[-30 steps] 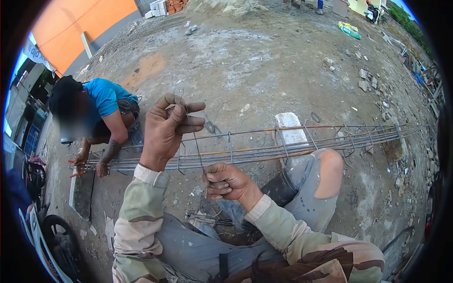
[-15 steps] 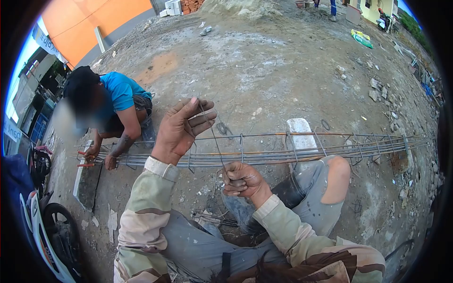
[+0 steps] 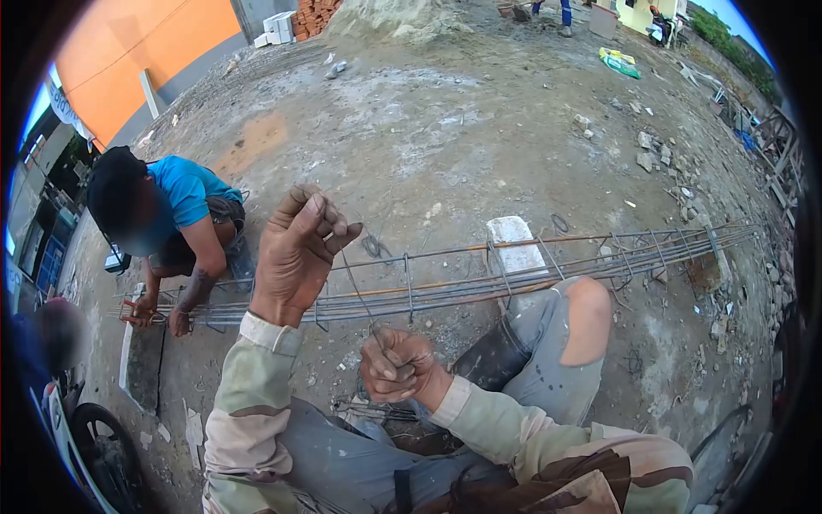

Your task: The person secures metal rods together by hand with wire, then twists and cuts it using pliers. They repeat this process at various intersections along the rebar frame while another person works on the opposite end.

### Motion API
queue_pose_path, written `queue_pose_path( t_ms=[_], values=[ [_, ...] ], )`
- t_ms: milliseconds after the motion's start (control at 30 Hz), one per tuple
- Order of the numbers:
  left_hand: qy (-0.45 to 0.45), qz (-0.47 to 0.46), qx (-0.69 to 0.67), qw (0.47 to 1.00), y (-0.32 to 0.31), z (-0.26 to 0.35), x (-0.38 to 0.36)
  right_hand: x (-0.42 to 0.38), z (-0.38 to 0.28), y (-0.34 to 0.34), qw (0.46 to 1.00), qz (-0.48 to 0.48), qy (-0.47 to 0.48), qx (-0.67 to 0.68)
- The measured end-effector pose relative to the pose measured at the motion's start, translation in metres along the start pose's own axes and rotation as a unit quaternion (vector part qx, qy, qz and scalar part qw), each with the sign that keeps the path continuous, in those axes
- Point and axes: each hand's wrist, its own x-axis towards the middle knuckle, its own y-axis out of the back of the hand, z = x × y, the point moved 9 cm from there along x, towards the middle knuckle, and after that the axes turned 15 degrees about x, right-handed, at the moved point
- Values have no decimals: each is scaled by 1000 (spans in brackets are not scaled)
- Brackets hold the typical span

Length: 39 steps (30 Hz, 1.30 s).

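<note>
A thin piece of tie wire (image 3: pixel 356 289) runs at a slant between my two raised hands. My left hand (image 3: pixel 295 253) pinches its upper part between thumb and curled fingers. Lower and to the right, my right hand (image 3: pixel 398 367) is closed round the other end. Just beyond my hands lies a long rebar cage (image 3: pixel 462 295), its rusty bars carrying bent stirrups (image 3: pixel 408 287). A pale block (image 3: pixel 512 231) props it near the middle. More wire pieces (image 3: pixel 377 411) lie on the ground between my legs.
A co-worker in a blue shirt (image 3: pixel 184 188) crouches at the cage's left end, hands at a red-handled tool (image 3: pixel 130 313) above a concrete slab (image 3: pixel 141 368). Another person (image 3: pixel 56 334) and a motorbike wheel (image 3: pixel 103 445) are at the left edge. Wire coils (image 3: pixel 374 247) lie beyond the cage.
Both hands have shifted left and a little lower in view, the wire still between them. My left fingers have curled in more. A person has appeared at the left edge.
</note>
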Motion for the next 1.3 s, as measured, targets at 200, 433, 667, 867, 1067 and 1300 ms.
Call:
queue_pose_path(
  t_ms=[200, 433, 667, 867, 1067, 1300],
  values=[
    [80, 83, -96, 989, -5, -22, -9, -1, 2, 8, 1000, 8, 4, 26],
    [50, 82, -90, 991, -10, -25, -12, -4, 6, 28, 996, 88, -5, -16],
    [20, 79, 176, 981, -2, 0, -6, -8, 4, 37, 992, 126, 0, -15],
    [53, 184, 204, 960, 27, 2, -17, -31, -56, 72, 929, 339, 43, -141],
    [178, 263, 36, 947, 127, -71, -17, -45, -135, -13, 853, 318, 356, -211],
    [221, 213, 83, 948, 109, -54, -7, -31, -95, 21, 463, 423, -32, -778]
  ],
)
